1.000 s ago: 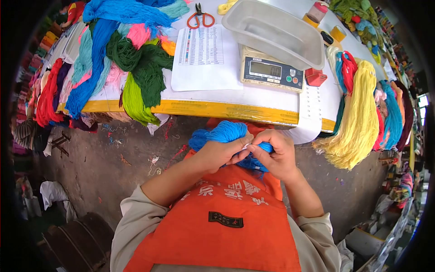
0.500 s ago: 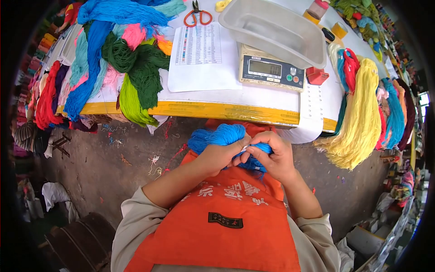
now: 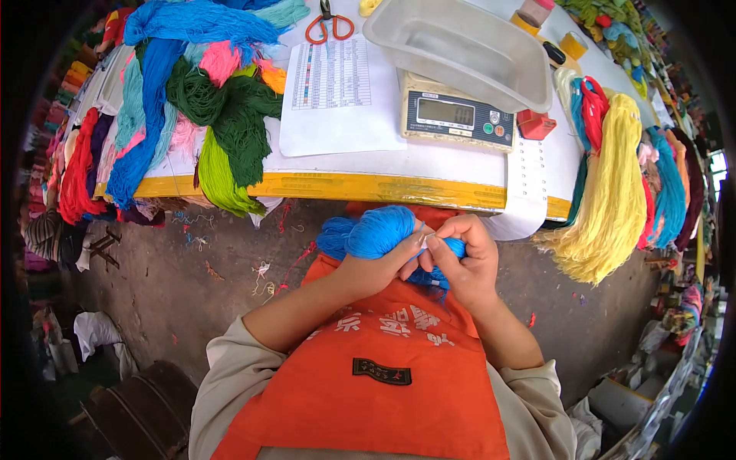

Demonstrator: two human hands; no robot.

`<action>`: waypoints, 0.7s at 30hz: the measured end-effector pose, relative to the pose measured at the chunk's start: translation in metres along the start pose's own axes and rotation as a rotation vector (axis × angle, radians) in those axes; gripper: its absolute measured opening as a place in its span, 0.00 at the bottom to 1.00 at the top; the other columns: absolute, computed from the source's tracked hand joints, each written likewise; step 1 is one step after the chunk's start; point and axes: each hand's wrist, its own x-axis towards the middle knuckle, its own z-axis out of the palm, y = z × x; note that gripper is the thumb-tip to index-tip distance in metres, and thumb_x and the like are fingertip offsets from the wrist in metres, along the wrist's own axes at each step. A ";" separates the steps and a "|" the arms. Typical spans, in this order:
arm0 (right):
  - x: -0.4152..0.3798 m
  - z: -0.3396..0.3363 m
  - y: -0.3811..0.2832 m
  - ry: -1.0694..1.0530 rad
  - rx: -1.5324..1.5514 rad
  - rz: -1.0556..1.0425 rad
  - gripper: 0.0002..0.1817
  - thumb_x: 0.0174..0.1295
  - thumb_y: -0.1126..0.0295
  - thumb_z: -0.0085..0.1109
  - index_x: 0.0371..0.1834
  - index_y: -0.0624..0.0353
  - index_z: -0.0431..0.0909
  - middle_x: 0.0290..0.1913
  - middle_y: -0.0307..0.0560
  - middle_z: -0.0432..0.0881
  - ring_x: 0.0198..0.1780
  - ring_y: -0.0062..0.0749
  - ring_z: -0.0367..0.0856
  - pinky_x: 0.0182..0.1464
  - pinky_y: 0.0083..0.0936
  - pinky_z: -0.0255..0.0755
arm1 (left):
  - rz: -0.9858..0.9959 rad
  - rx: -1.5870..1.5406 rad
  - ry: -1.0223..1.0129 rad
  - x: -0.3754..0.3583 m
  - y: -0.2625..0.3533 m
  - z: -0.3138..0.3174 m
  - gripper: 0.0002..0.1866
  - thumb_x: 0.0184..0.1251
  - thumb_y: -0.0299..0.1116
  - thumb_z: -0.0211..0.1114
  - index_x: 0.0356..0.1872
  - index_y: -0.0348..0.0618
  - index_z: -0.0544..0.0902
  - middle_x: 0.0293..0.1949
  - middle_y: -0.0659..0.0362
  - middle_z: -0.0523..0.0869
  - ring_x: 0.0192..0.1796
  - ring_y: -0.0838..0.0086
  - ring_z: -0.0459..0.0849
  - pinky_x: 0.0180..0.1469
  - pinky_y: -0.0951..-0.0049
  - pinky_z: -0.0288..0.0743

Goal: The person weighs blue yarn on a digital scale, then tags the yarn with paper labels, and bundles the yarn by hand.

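Note:
A bundled skein of bright blue yarn point(image 3: 381, 230) is held at my waist, in front of the orange apron point(image 3: 368, 399). My left hand point(image 3: 383, 268) is closed around the skein from the left side. My right hand point(image 3: 469, 264) pinches at a small white piece point(image 3: 426, 241), perhaps a label or tie, beside my left thumb. Some of the blue yarn shows behind and below the right fingers. What exactly lies between the fingertips is too small to make out.
On the table stands a digital scale point(image 3: 458, 115) bearing a clear plastic tray point(image 3: 460, 54). A printed sheet point(image 3: 337, 100) and red-handled scissors point(image 3: 330, 27) lie left of it. Colored skeins point(image 3: 222, 100) hang over the left edge, yellow yarn point(image 3: 613, 184) over the right.
My right thumb and forefinger have shifted slightly at the white piece, now pinching it closer to the left thumb. The skein stays in my left hand, turned a little.

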 end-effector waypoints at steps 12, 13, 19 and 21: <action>-0.013 0.004 0.004 0.035 0.025 0.024 0.10 0.66 0.82 0.60 0.47 0.62 0.71 0.32 0.38 0.81 0.34 0.12 0.76 0.36 0.13 0.69 | 0.040 0.047 0.053 -0.013 0.005 0.004 0.09 0.76 0.34 0.59 0.40 0.41 0.82 0.29 0.65 0.83 0.26 0.88 0.73 0.29 0.84 0.66; -0.015 0.003 0.005 0.018 0.009 0.056 0.11 0.66 0.81 0.60 0.49 0.62 0.71 0.35 0.39 0.81 0.37 0.12 0.76 0.38 0.12 0.70 | 0.040 0.048 0.056 -0.014 0.005 0.004 0.09 0.76 0.35 0.59 0.39 0.41 0.82 0.29 0.66 0.83 0.27 0.88 0.73 0.29 0.84 0.66; -0.021 0.002 0.006 -0.028 0.025 0.072 0.13 0.66 0.81 0.59 0.51 0.63 0.70 0.40 0.40 0.82 0.41 0.14 0.78 0.44 0.14 0.72 | 0.067 0.050 0.054 -0.019 0.005 0.003 0.09 0.77 0.35 0.58 0.39 0.40 0.82 0.30 0.65 0.84 0.29 0.88 0.74 0.30 0.84 0.67; -0.022 0.004 0.004 -0.029 0.080 0.079 0.13 0.67 0.81 0.59 0.51 0.63 0.70 0.40 0.41 0.82 0.41 0.15 0.79 0.45 0.15 0.73 | 0.052 0.063 0.042 -0.020 0.005 0.004 0.09 0.77 0.34 0.58 0.39 0.40 0.81 0.31 0.65 0.84 0.29 0.88 0.75 0.30 0.84 0.67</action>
